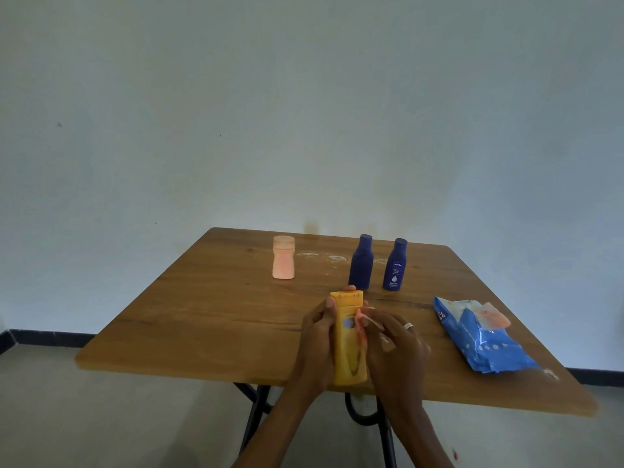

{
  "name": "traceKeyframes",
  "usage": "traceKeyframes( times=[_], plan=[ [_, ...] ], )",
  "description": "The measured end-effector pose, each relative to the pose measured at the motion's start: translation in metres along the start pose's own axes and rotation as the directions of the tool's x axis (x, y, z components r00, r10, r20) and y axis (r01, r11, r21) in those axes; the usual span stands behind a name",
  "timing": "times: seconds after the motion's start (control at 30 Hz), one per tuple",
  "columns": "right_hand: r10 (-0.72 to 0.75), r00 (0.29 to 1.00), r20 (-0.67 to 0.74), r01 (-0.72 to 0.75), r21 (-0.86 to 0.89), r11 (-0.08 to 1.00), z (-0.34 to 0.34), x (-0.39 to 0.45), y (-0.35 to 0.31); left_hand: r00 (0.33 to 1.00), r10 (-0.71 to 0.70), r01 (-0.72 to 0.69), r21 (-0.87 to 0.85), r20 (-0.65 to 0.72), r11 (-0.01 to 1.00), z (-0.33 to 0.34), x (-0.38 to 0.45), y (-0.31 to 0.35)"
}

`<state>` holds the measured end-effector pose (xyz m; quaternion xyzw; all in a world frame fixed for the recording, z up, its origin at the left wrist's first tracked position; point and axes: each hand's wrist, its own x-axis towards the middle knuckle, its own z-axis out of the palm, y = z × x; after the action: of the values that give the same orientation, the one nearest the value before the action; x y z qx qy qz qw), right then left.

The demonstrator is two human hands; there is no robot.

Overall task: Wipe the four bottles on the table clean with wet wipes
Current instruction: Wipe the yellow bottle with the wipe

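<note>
Hands on the yellow bottle (349, 346), over the near table (202, 309) edge.

Your left hand (315, 342) wraps its side, thumb up by the cap; your right hand (395, 346) pinches a wipe (366, 320) against it, though that wipe is mostly hidden. Pink bottle (283, 257) and two blue bottles (361, 261) (394, 265) stand behind. Wipes pack (483, 336) lies right, lettering unreadable.
</note>
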<state>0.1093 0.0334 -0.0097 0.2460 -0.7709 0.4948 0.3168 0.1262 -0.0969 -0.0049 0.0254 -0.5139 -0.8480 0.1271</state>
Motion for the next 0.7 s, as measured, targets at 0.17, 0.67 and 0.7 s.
traceKeyframes(
  times=[0.17, 0.67, 0.7],
  plan=[
    [-0.029, 0.996, 0.086, 0.030, -0.008, 1.000, -0.006, -0.031, -0.002, 1.000, 0.000, -0.002, -0.121, -0.021, 0.993, -0.002, 0.005, 0.011],
    [-0.103, 0.989, 0.102, 0.111, -0.076, 0.991, -0.011, 0.001, -0.005, 0.998, -0.064, 0.068, -0.169, 0.029, 0.983, 0.007, 0.006, 0.008],
    [-0.107, 0.986, 0.130, 0.121, -0.106, 0.987, -0.010, -0.007, -0.003, 0.999, -0.048, 0.050, -0.164, 0.015, 0.985, 0.006, 0.007, 0.009]
  ],
)
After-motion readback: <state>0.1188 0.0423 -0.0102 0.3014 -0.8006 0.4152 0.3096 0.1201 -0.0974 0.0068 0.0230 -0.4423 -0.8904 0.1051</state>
